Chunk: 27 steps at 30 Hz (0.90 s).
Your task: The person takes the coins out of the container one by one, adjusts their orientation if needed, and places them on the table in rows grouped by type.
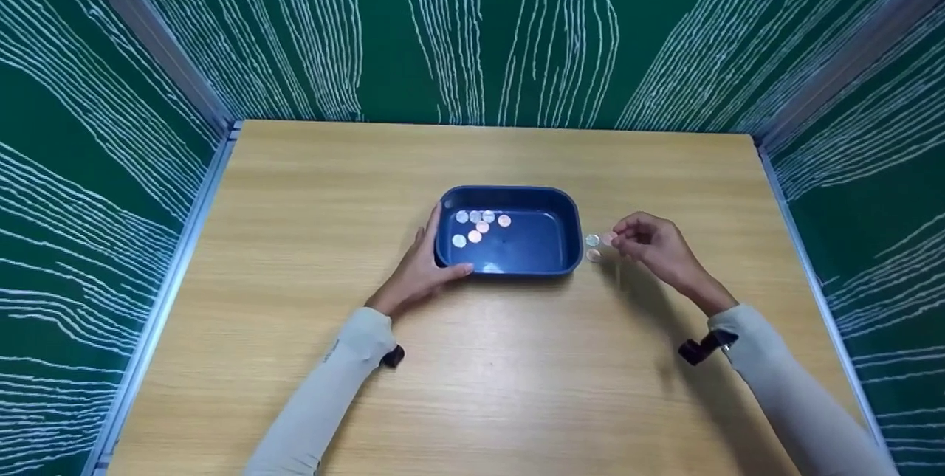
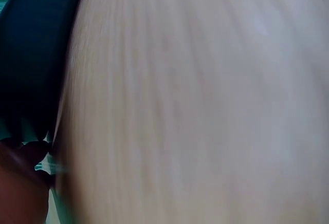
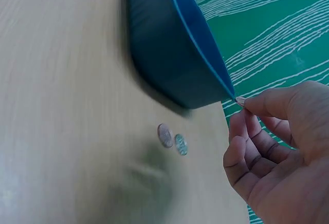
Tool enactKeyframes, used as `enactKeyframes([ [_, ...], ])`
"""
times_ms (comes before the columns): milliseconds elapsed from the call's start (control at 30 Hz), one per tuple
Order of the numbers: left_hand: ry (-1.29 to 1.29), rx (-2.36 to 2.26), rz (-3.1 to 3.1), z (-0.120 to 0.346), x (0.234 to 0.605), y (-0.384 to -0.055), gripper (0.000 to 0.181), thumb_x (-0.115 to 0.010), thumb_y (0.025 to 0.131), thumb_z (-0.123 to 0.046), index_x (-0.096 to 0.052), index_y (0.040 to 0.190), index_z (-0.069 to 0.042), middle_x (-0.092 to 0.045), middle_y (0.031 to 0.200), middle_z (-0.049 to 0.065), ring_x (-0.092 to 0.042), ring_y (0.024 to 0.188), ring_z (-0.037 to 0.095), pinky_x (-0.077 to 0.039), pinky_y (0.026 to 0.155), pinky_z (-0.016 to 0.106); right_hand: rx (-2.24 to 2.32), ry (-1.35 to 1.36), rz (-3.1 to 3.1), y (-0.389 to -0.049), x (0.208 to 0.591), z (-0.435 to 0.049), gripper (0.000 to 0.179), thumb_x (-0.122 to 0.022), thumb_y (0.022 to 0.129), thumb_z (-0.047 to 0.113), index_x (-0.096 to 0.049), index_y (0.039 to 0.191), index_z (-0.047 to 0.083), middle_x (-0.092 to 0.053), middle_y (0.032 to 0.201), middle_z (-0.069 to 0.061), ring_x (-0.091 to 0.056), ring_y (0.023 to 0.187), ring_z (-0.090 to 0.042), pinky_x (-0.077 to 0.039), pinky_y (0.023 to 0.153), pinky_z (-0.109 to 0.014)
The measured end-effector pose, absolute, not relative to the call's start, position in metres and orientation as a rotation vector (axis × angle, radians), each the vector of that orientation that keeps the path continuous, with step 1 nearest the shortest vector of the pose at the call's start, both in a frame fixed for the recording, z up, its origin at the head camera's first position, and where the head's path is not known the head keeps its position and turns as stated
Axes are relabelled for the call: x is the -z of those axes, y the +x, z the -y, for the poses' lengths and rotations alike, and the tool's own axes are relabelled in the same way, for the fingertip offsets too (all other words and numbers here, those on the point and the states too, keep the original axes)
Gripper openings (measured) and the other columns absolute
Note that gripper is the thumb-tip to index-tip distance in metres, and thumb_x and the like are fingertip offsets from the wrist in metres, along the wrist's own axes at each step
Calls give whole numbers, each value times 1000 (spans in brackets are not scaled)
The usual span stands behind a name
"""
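Observation:
A dark blue rectangular tray [image 1: 546, 269] sits on the wooden table, with several silver and copper coins lying mostly in its left half. My left hand [image 1: 422, 269] grips the tray's left end, thumb over the front rim and fingers along the side. To the right of the tray, my right hand [image 1: 657, 247] pinches a copper-coloured coin [image 1: 608, 238] between thumb and fingertips, raised above the table. On the table between that hand and the tray lie a silver coin [image 1: 593, 240] and a copper coin [image 1: 593, 256]; the right wrist view also has this pair.
The wooden table [image 1: 472, 402] extends around the tray. Green walls [image 1: 384, 33] with white wavy lines stand at the back and both sides, meeting at metal corner posts [image 1: 159, 40]. Each wrist carries a small black camera [image 1: 698, 350].

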<state>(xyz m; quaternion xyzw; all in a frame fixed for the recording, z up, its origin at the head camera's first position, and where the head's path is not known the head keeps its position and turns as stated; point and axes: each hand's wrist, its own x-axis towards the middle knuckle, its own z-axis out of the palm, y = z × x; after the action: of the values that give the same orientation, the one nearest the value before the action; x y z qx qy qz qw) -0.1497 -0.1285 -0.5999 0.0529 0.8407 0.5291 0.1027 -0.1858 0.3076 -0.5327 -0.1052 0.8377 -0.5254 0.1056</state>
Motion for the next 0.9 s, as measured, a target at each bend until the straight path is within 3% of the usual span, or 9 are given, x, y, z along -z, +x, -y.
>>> enactKeyframes([
  [233,182,-1573,-2480,126,599,-153,128,-91,90,-47,4,176,-47,-3,186,0,-2,169,45,-15,130,71,1552,-260,-2478,-184,551,-318,21,-75,103,2,-69,119,-11,-73,108,-23,-66,87,-13,-58,72,-21],
  [467,190,-1554,-2490,125,600,-155,129,-91,88,-49,3,176,-47,-6,186,4,-1,168,48,-14,129,72,1495,-209,-2497,-180,577,-327,22,-75,104,6,-70,119,-10,-74,107,-26,-65,78,-14,-55,59,-24],
  [633,184,-1550,-2483,126,602,-153,130,-91,88,-52,4,176,-49,-6,186,4,1,168,48,-15,128,74,1436,-196,-2559,-177,587,-325,20,-78,104,11,-74,115,-6,-75,104,-22,-61,83,-12,-49,64,-19],
  [900,180,-1565,-2499,130,603,-151,132,-91,86,-57,2,178,-40,-7,186,4,-1,168,49,-16,128,73,1382,-201,-2643,-178,594,-316,17,-77,105,13,-75,113,-2,-74,99,-19,-60,81,-16,-48,62,-19],
])
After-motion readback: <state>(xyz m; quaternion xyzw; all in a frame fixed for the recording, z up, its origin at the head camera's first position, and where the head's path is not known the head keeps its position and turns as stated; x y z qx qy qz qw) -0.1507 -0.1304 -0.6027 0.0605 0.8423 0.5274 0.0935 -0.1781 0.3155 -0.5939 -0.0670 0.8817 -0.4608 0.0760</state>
